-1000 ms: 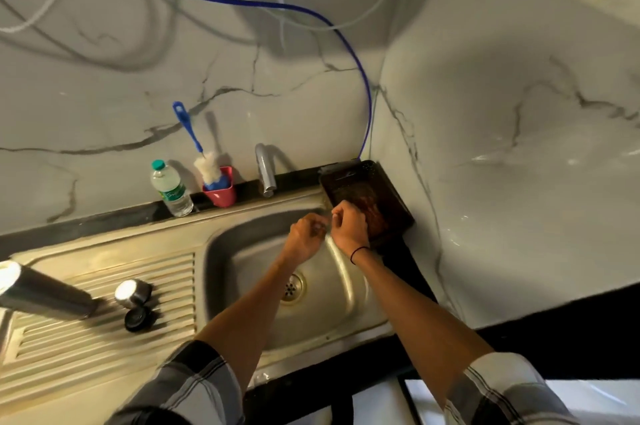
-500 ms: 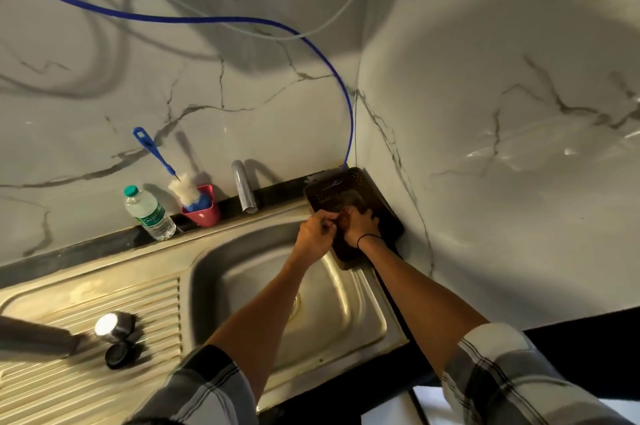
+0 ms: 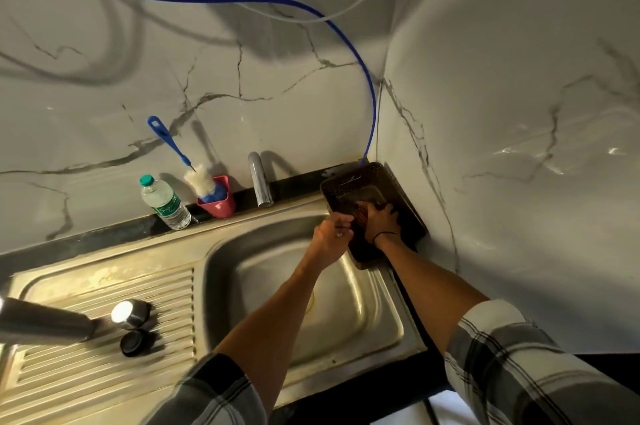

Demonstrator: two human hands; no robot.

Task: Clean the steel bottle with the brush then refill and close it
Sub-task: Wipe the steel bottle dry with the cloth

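The steel bottle (image 3: pixel 41 324) lies on its side on the drainboard at the far left, its mouth open. Its steel cap (image 3: pixel 130 313) and a black inner lid (image 3: pixel 135 341) sit just right of it. The blue-handled brush (image 3: pixel 204 182) with white bristles stands in a red cup (image 3: pixel 218 204) by the back wall. My left hand (image 3: pixel 330 237) has curled fingers at the left edge of a dark basket (image 3: pixel 363 178). My right hand (image 3: pixel 381 220) reaches into that basket over something reddish-brown. What either hand holds is hidden.
A steel sink (image 3: pixel 381 320) lies under my forearms, with the tap (image 3: pixel 258 183) at its back edge. A small plastic water bottle (image 3: pixel 164 202) stands left of the red cup. A blue hose (image 3: pixel 372 105) runs down the wall corner to the basket.
Both hands have moved from above the sink's back right corner to the basket, the right one going into it. The view shifted, so the bottle and caps sit lower left.
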